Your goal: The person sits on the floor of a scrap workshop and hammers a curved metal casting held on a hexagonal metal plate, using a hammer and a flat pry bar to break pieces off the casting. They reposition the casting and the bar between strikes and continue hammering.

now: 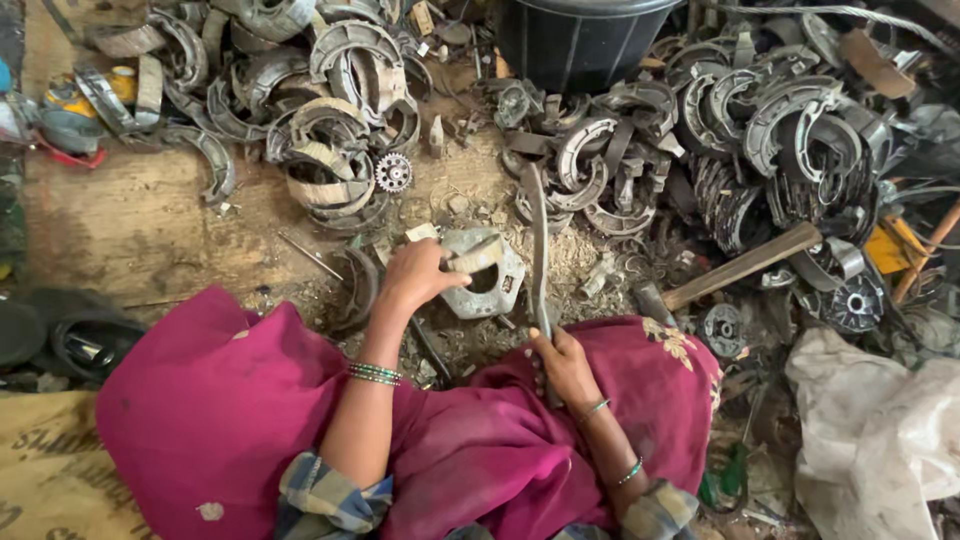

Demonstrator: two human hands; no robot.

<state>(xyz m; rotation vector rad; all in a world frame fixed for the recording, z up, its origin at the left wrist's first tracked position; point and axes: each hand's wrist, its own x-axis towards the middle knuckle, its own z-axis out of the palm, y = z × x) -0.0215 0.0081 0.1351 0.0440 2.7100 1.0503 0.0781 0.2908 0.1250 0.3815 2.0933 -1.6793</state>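
My left hand (418, 276) grips a curved brake shoe (478, 254) and holds it down on a grey metal block (490, 285) set on the dirt floor. A long flat metal file-like tool (538, 250) is clasped in my right hand (562, 362) by its lower end, its blade pointing away from me just right of the block. Both wrists wear bangles. My knees, covered in magenta cloth (230, 410), frame the work spot.
Heaps of worn brake shoes (330, 120) lie at the back left and more brake shoes (760, 130) at the right. A hammer (735, 268) rests right of the block. A small sprocket (393, 172), a black bucket (580, 40), a white sack (880, 430) and burlap (50, 470) surround me.
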